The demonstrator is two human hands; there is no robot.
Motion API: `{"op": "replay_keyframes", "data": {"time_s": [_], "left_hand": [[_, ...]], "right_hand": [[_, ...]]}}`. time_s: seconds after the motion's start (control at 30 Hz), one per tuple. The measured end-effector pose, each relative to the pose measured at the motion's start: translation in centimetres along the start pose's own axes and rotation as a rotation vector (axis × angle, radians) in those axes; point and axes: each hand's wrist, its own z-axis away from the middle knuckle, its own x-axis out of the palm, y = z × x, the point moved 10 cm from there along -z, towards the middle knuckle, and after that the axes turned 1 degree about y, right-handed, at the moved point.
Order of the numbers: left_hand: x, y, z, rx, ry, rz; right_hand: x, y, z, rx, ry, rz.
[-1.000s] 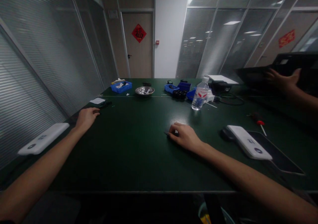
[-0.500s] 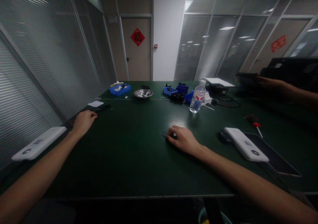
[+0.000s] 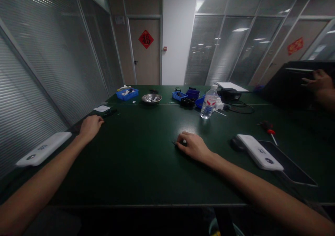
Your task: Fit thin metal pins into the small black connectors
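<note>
My left hand (image 3: 91,125) rests at the left side of the green table (image 3: 136,166). Its fingers are pressed together, and whatever they may hold is hidden. Just beyond its fingertips lie small dark pieces (image 3: 110,113) and a white paper (image 3: 102,108). My right hand (image 3: 192,146) rests on the table nearer the middle, its fingers curled in a pinch. A small thin grey piece (image 3: 174,142) sticks out to the left from between the fingertips; the rest of it is covered by the hand.
A clear water bottle (image 3: 208,103) stands beyond my right hand. Farther back are a metal bowl (image 3: 151,98), blue bins (image 3: 127,94) and black cables. White devices (image 3: 259,152) lie on both sides. A red-handled tool (image 3: 270,132) and another person's hand (image 3: 319,82) are at right.
The other person's hand has moved right and the dark object by it has shifted, now blurred. My two hands stay in place; the view has shifted very slightly.
</note>
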Motion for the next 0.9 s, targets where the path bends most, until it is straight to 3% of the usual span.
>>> {"op": "replay_keyframes", "data": {"time_s": [0.47, 0.7, 0.8, 0.9], "left_hand": [[0.1, 0.5, 0.0, -0.005, 0.002, 0.015], [0.3, 0.0, 0.2, -0.058, -0.059, 0.183], [0.6, 3.3, 0.5, 0.028, -0.138, 0.277], [0.8, 10.8, 2.2, 0.192, -0.242, 0.406]], "right_hand": [[0.1, -0.1, 0.1, 0.0, -0.001, 0.005], [0.0, -0.1, 0.0, 0.003, -0.006, -0.011], [0.0, -0.1, 0.0, -0.002, 0.005, -0.016], [0.1, -0.3, -0.1, -0.019, 0.009, -0.033]]}}
